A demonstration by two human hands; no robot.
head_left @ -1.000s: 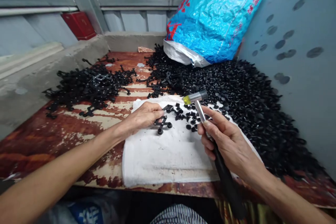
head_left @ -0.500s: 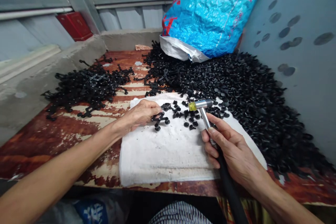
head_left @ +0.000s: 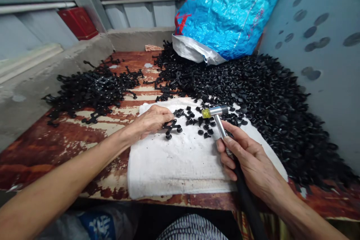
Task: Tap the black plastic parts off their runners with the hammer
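Observation:
Between the fingers of my left hand (head_left: 156, 120) is a black plastic piece with thin arms and round feet (head_left: 171, 127), held at the left part of a folded white cloth (head_left: 180, 168). My right hand (head_left: 242, 150) is wrapped round the upper handle of a small mallet (head_left: 221, 120). The mallet has a metal head with a yellow face on the left and a dark face on the right; its black grip runs down toward me. Several loose black round caps (head_left: 206, 132) lie on the cloth between my hands.
A heap of black branched pieces (head_left: 92, 90) lies at the left of the worn red-brown table (head_left: 33, 157). Behind and right spreads a large pile of small black caps (head_left: 281, 120), under a blue sack (head_left: 225, 15). A grey panel (head_left: 332, 93) stands at the right; a red box (head_left: 78, 22) sits on the back-left ledge.
Both hands stay nearly in place, the left still on the black piece and the right still on the mallet. The view has shifted very slightly.

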